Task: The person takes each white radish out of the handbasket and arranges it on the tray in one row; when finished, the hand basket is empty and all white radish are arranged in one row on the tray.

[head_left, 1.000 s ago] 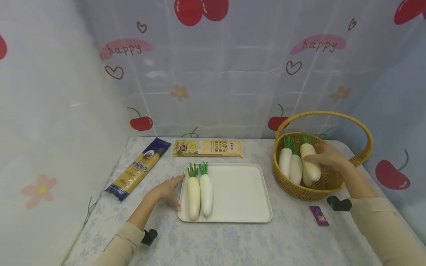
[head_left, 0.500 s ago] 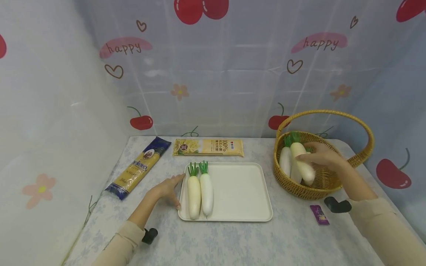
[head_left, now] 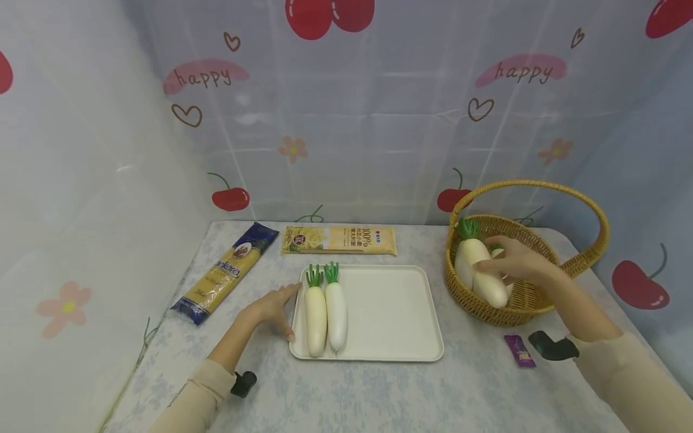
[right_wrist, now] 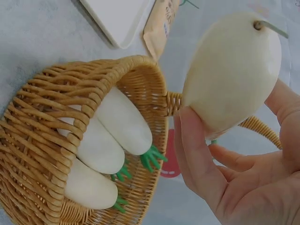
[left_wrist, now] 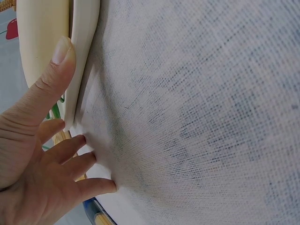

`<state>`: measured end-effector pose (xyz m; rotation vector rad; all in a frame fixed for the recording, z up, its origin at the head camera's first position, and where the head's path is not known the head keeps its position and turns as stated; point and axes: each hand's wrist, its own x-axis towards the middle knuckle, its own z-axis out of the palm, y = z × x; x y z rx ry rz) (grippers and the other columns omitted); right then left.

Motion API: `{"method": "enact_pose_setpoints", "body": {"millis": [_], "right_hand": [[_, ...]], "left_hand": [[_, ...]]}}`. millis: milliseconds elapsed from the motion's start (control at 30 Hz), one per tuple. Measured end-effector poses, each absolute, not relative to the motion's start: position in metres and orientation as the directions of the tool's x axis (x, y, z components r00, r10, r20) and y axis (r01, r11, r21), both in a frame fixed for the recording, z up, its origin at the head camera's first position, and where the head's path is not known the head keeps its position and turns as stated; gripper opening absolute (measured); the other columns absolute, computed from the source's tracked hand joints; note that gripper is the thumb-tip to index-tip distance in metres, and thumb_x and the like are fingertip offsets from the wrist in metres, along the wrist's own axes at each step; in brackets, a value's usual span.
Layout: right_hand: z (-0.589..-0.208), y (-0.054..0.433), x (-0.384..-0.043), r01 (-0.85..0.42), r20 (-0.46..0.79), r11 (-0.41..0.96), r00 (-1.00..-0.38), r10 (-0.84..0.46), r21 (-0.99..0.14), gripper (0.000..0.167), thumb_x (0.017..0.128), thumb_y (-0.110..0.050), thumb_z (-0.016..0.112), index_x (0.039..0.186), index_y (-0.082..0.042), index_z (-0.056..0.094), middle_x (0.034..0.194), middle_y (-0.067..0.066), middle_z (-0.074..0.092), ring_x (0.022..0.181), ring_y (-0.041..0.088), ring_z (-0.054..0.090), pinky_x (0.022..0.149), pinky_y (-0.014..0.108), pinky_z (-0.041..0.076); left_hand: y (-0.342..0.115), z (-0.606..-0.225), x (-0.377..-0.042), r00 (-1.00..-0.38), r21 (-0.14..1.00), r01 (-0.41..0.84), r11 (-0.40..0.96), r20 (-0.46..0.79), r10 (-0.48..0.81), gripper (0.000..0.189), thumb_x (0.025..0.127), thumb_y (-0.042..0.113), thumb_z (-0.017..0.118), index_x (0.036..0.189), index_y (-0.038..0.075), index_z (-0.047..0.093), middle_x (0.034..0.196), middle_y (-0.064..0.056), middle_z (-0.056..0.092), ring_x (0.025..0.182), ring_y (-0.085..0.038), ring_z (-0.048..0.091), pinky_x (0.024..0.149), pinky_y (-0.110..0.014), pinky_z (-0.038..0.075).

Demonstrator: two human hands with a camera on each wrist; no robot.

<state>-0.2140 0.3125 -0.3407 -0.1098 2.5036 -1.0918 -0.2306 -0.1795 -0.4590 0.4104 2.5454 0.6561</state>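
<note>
My right hand [head_left: 514,260] grips a cream-white radish [head_left: 480,264] with a green top, held above the wicker basket [head_left: 541,307]. In the right wrist view the held radish [right_wrist: 234,70] shows its tail end, thumb on one side and fingers on the other; three more radishes [right_wrist: 124,122] lie inside the basket. My left hand [head_left: 273,310] touches the left rim of the white tray [head_left: 390,313], its fingers spread. Thumb and forefinger meet the rim in the left wrist view. Two radishes, a cream one [head_left: 316,322] and a whiter one [head_left: 336,316], lie side by side on the tray's left part.
A blue and yellow pasta packet [head_left: 230,270] lies slanted left of the tray. Behind the tray is a yellow noodle packet [head_left: 338,240]. A small purple packet [head_left: 520,351] sits in front of the basket, whose handle [head_left: 530,183] arches over it. Patterned curtains surround the table.
My right hand has carried the gripped radish leftward across the basket, bringing it over the basket's left side. The left hand stays at the tray's rim.
</note>
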Motion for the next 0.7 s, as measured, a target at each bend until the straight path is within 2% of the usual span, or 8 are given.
{"method": "enact_pose_setpoints", "body": {"millis": [300, 700], "right_hand": [[-0.348, 0.3, -0.196, 0.068, -0.316, 0.696, -0.919, -0.235, -0.715, 0.091, 0.089, -0.032, 0.063, 0.142, 0.015, 0.007, 0.114, 0.04, 0.05, 0.085, 0.029, 0.065, 0.068, 0.043, 0.058], [-0.354, 0.27, -0.181, 0.054, -0.293, 0.663, -0.921, -0.255, -0.747, 0.089, 0.086, -0.028, 0.067, 0.144, 0.01, 0.011, 0.112, 0.037, 0.051, 0.091, 0.033, 0.062, 0.07, 0.044, 0.057]], "left_hand": [[-0.178, -0.457, -0.229, -0.842, 0.52, 0.161, 0.839, -0.371, 0.392, 0.12, 0.05, 0.015, 0.092, 0.148, 0.003, 0.024, 0.151, -0.024, 0.023, 0.139, -0.044, 0.017, 0.113, -0.056, 0.019], [-0.178, -0.453, -0.226, -0.841, 0.518, 0.174, 0.838, -0.364, 0.4, 0.118, 0.051, 0.014, 0.092, 0.147, 0.0, 0.025, 0.15, -0.027, 0.023, 0.138, -0.045, 0.018, 0.112, -0.056, 0.019]]}}
